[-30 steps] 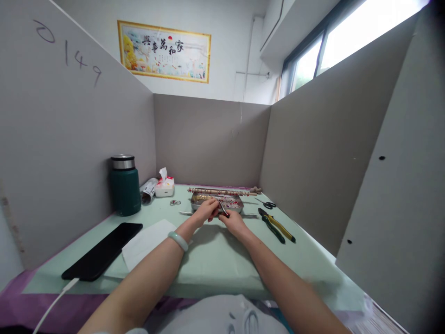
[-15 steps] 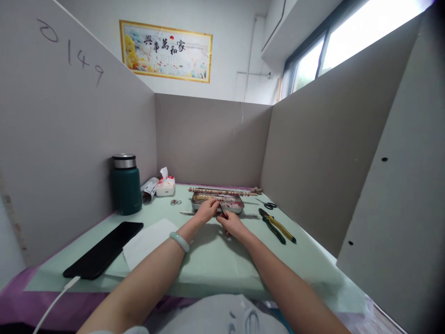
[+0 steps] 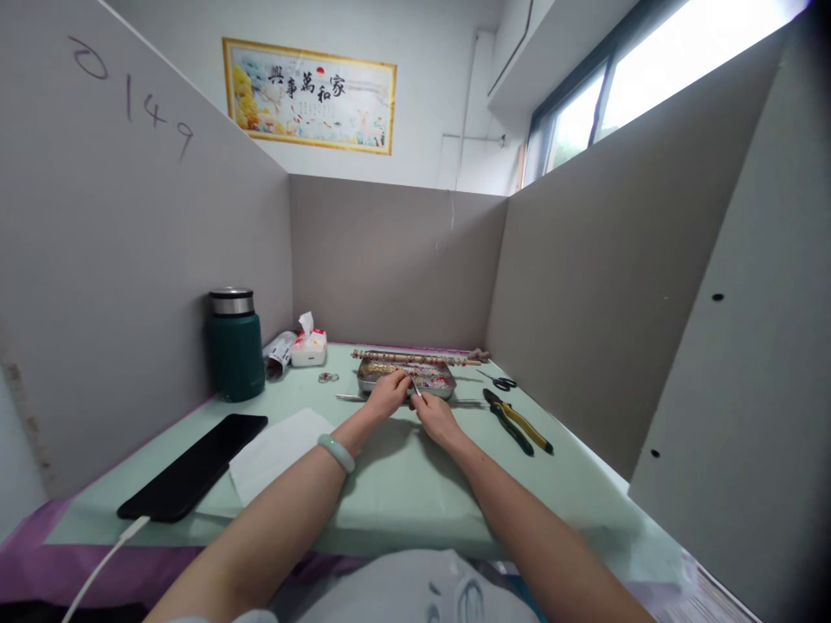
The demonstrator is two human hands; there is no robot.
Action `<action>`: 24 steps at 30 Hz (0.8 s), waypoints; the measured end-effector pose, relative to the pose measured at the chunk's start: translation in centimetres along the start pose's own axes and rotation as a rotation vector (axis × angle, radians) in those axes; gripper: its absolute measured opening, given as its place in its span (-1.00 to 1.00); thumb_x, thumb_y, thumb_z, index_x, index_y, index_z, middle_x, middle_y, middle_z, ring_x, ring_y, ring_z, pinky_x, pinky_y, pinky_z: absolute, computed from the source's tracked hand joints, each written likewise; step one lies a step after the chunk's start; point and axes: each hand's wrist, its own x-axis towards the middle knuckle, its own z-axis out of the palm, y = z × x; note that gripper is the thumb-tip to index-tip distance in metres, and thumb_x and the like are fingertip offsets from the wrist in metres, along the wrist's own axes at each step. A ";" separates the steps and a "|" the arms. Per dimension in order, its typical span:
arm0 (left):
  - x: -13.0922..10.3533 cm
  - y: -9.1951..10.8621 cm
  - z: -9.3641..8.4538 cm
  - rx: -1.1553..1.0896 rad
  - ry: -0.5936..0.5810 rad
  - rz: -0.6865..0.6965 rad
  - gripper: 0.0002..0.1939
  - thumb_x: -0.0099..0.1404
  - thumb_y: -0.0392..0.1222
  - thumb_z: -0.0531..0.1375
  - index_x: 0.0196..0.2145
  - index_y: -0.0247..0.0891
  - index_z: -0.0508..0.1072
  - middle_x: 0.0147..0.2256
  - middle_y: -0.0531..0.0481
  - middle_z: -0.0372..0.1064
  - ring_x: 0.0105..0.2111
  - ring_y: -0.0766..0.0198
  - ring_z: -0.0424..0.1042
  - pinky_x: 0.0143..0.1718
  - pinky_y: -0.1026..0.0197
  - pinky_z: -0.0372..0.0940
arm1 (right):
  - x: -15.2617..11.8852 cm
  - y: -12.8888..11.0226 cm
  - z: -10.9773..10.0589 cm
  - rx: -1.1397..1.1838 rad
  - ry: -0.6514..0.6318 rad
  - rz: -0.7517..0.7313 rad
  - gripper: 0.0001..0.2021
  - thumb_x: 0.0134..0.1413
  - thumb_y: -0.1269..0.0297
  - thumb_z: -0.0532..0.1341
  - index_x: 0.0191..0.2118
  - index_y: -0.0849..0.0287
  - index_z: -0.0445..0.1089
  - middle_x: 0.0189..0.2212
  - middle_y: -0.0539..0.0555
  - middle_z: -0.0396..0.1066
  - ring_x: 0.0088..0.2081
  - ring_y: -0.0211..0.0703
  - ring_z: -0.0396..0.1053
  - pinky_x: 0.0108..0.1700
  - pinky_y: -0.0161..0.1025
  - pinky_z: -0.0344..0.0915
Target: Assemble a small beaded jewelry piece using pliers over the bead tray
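A metal tray (image 3: pixel 442 391) with small beads and glittering bits stands at the back middle of the table. Just in front of it, my left hand (image 3: pixel 390 391) is closed, fingertips pinched on something too small to name. My right hand (image 3: pixel 434 415) is closed round a slim metal tool (image 3: pixel 416 388), whose tip reaches toward my left fingertips. A light green bangle (image 3: pixel 336 452) circles my left wrist. Behind the hands, a beaded rod (image 3: pixel 415 357) lies across the tray's back edge.
Green-and-yellow pliers (image 3: pixel 519 422) and scissors (image 3: pixel 501 382) lie right. A thin metal rod (image 3: pixel 468 403) lies before the tray. Left are a bottle (image 3: pixel 235 355), tissue box (image 3: pixel 310 348), rings (image 3: pixel 328 378), phone (image 3: pixel 195 467) and white paper (image 3: pixel 279 450). Grey partitions (image 3: pixel 396 260) enclose the table.
My right hand has shifted slightly right and turned. The tool's dark and red part, seen before, is now hidden. My left hand has hardly moved.
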 end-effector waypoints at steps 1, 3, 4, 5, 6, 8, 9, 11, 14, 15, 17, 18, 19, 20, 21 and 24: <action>0.0 0.0 0.0 0.005 0.000 0.001 -0.75 0.23 -0.17 -0.05 -0.55 -0.25 0.25 -0.60 0.09 0.21 -0.53 0.35 0.17 -0.45 0.30 0.02 | 0.0 0.0 0.0 -0.011 0.002 -0.003 -0.66 0.13 0.17 -0.07 -0.47 0.19 0.34 -0.53 0.05 0.35 -0.42 -0.19 0.27 -0.38 -0.32 0.03; 0.0 -0.1 0.1 0.008 -0.001 0.002 -0.75 0.23 -0.17 -0.05 -0.55 -0.26 0.27 -0.60 0.08 0.21 -0.53 0.35 0.17 -0.45 0.30 0.02 | -0.1 -0.1 0.0 -0.031 0.009 -0.002 -0.65 0.14 0.17 -0.07 -0.47 0.20 0.34 -0.51 0.07 0.37 -0.40 -0.18 0.28 -0.37 -0.32 0.02; 0.0 -0.2 0.1 0.010 0.000 0.004 -0.75 0.24 -0.18 -0.05 -0.54 -0.26 0.27 -0.60 0.08 0.21 -0.53 0.35 0.17 -0.45 0.31 0.02 | -0.1 -0.1 0.0 -0.042 0.016 0.000 -0.65 0.14 0.16 -0.07 -0.47 0.20 0.34 -0.50 0.08 0.38 -0.40 -0.18 0.28 -0.37 -0.32 0.02; 0.1 -0.2 0.1 0.016 0.002 0.008 -0.75 0.24 -0.18 -0.05 -0.54 -0.26 0.28 -0.60 0.08 0.21 -0.53 0.35 0.17 -0.45 0.31 0.02 | -0.2 -0.1 0.0 -0.057 0.025 0.003 -0.65 0.14 0.16 -0.06 -0.48 0.20 0.34 -0.50 0.08 0.39 -0.39 -0.18 0.29 -0.37 -0.32 0.02; 0.1 -0.2 0.1 0.028 0.004 0.013 -0.75 0.24 -0.18 -0.05 -0.53 -0.26 0.29 -0.60 0.08 0.22 -0.53 0.35 0.17 -0.45 0.31 0.02 | -0.2 -0.2 0.0 -0.072 0.033 0.006 -0.65 0.14 0.16 -0.06 -0.48 0.20 0.34 -0.50 0.09 0.40 -0.39 -0.17 0.29 -0.37 -0.32 0.02; 0.1 -0.3 0.2 0.063 0.005 0.021 -0.74 0.25 -0.18 -0.04 -0.52 -0.27 0.32 -0.58 0.07 0.24 -0.53 0.35 0.17 -0.44 0.30 0.02 | -0.2 -0.2 0.0 -0.100 0.044 0.011 -0.66 0.15 0.16 -0.06 -0.48 0.20 0.34 -0.49 0.09 0.41 -0.39 -0.17 0.30 -0.37 -0.33 0.02; 0.1 -0.3 0.2 0.083 0.003 0.022 -0.73 0.26 -0.18 -0.04 -0.51 -0.27 0.34 -0.57 0.06 0.26 -0.53 0.34 0.18 -0.44 0.30 0.02 | -0.2 -0.2 0.0 -0.112 0.047 0.012 -0.66 0.15 0.16 -0.06 -0.48 0.20 0.33 -0.49 0.10 0.41 -0.39 -0.17 0.31 -0.38 -0.33 0.02; 0.1 -0.4 0.2 0.127 0.002 0.024 -0.73 0.27 -0.18 -0.04 -0.48 -0.27 0.37 -0.54 0.03 0.31 -0.51 0.33 0.21 -0.43 0.29 0.03 | -0.2 -0.1 0.1 -0.137 0.047 0.014 -0.65 0.16 0.16 -0.06 -0.47 0.21 0.34 -0.48 0.11 0.43 -0.39 -0.16 0.32 -0.38 -0.32 0.01; 0.0 -0.5 0.2 0.211 0.009 0.039 -0.73 0.28 -0.17 -0.04 -0.42 -0.25 0.41 -0.48 0.00 0.38 -0.47 0.30 0.27 -0.41 0.28 0.04 | -0.2 0.0 0.2 -0.197 0.049 0.023 -0.64 0.17 0.15 -0.06 -0.45 0.21 0.35 -0.45 0.13 0.45 -0.37 -0.14 0.35 -0.39 -0.31 0.01; -0.1 -0.5 0.1 0.245 0.011 0.044 -0.73 0.29 -0.17 -0.04 -0.40 -0.25 0.42 -0.46 -0.01 0.40 -0.46 0.29 0.29 -0.41 0.28 0.04 | -0.2 0.0 0.2 -0.222 0.049 0.026 -0.64 0.17 0.14 -0.07 -0.43 0.21 0.36 -0.44 0.14 0.46 -0.36 -0.12 0.36 -0.39 -0.31 0.01; -0.2 -0.5 0.1 0.319 0.011 0.044 -0.72 0.31 -0.15 -0.04 -0.37 -0.23 0.43 -0.44 -0.03 0.42 -0.44 0.27 0.33 -0.42 0.27 0.04 | -0.2 0.0 0.1 -0.274 0.047 0.029 -0.63 0.18 0.13 -0.07 -0.40 0.21 0.38 -0.41 0.16 0.47 -0.35 -0.10 0.37 -0.39 -0.30 0.01; -0.3 -0.4 0.0 0.358 0.009 0.042 -0.72 0.31 -0.14 -0.05 -0.37 -0.22 0.43 -0.43 -0.04 0.43 -0.44 0.26 0.34 -0.42 0.27 0.04 | -0.2 0.0 0.1 -0.299 0.044 0.031 -0.63 0.18 0.13 -0.07 -0.38 0.21 0.38 -0.40 0.16 0.48 -0.34 -0.09 0.38 -0.39 -0.30 0.01; -0.3 -0.3 0.0 0.396 0.006 0.038 -0.71 0.32 -0.14 -0.05 -0.36 -0.21 0.44 -0.42 -0.05 0.44 -0.43 0.25 0.36 -0.42 0.26 0.04 | -0.3 0.0 0.1 -0.322 0.042 0.032 -0.63 0.19 0.12 -0.08 -0.36 0.21 0.39 -0.38 0.17 0.48 -0.33 -0.08 0.39 -0.38 -0.29 0.02; -0.4 -0.2 -0.1 0.435 0.002 0.032 -0.71 0.33 -0.13 -0.06 -0.34 -0.20 0.44 -0.41 -0.06 0.45 -0.42 0.23 0.37 -0.42 0.26 0.05 | -0.3 0.0 0.1 -0.342 0.039 0.034 -0.62 0.19 0.12 -0.08 -0.34 0.21 0.39 -0.37 0.18 0.48 -0.32 -0.07 0.39 -0.38 -0.29 0.02; -0.5 -0.2 -0.1 0.472 -0.002 0.024 -0.70 0.33 -0.12 -0.06 -0.33 -0.20 0.44 -0.40 -0.07 0.45 -0.41 0.22 0.38 -0.42 0.26 0.06 | -0.3 0.0 0.1 -0.359 0.036 0.037 -0.62 0.19 0.12 -0.08 -0.33 0.21 0.40 -0.36 0.19 0.49 -0.31 -0.06 0.40 -0.38 -0.28 0.03; -0.7 0.1 -0.1 0.563 -0.011 0.004 -0.68 0.34 -0.08 -0.07 -0.28 -0.18 0.44 -0.39 -0.10 0.46 -0.40 0.18 0.41 -0.41 0.25 0.08 | -0.5 -0.1 0.1 -0.392 0.025 0.050 -0.60 0.19 0.09 -0.09 -0.30 0.21 0.40 -0.32 0.21 0.49 -0.29 -0.03 0.41 -0.37 -0.28 0.05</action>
